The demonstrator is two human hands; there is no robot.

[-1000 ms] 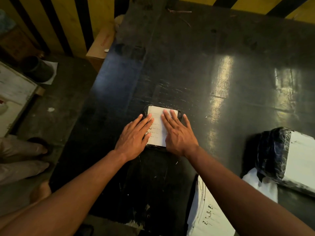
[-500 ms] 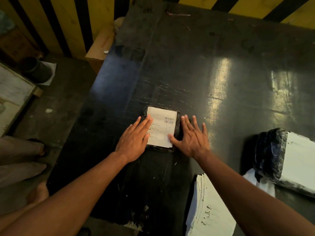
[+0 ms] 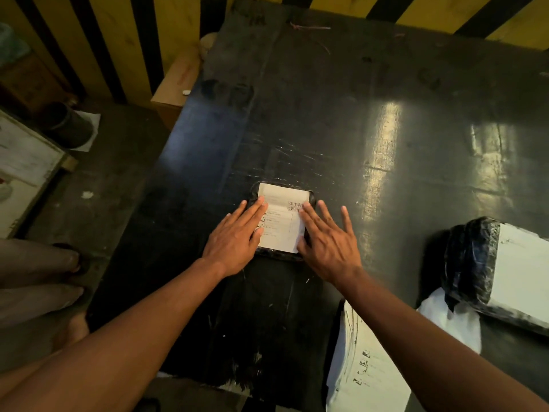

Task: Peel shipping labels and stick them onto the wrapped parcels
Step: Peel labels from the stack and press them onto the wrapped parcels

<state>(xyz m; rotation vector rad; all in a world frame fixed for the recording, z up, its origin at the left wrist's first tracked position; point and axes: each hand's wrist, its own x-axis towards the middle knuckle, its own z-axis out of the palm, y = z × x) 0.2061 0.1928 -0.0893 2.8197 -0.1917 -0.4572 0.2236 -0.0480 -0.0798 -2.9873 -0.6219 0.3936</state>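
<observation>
Starting nearest the camera, there's a stack of label sheets (image 3: 365, 370) at about 5 o'clock on the bench (image 3: 356, 114), right under the right forearm, so I'd guess that arm is the closer one for grabbing the next label. Up from there, dead center, both hands are flat on the small wrapped parcel (image 3: 280, 257): left hand (image 3: 234, 239) with straight fingers lying on the left edge of the shipping label (image 3: 280, 224), right hand (image 3: 326, 245) with fingers spread, index side touching the label's right edge and the rest out on the bench. Neither hand is gripping anything, just pressing. The label's long axis runs 6 to 12, away from the body, and it looks fully down, so this one's probably done bar the smoothing. Over at 3 o'clock sits a bigger black-wrapped parcel (image 3: 472, 260) with a white face, well apart from the hands. Can't tell if that white bit is a label.
</observation>
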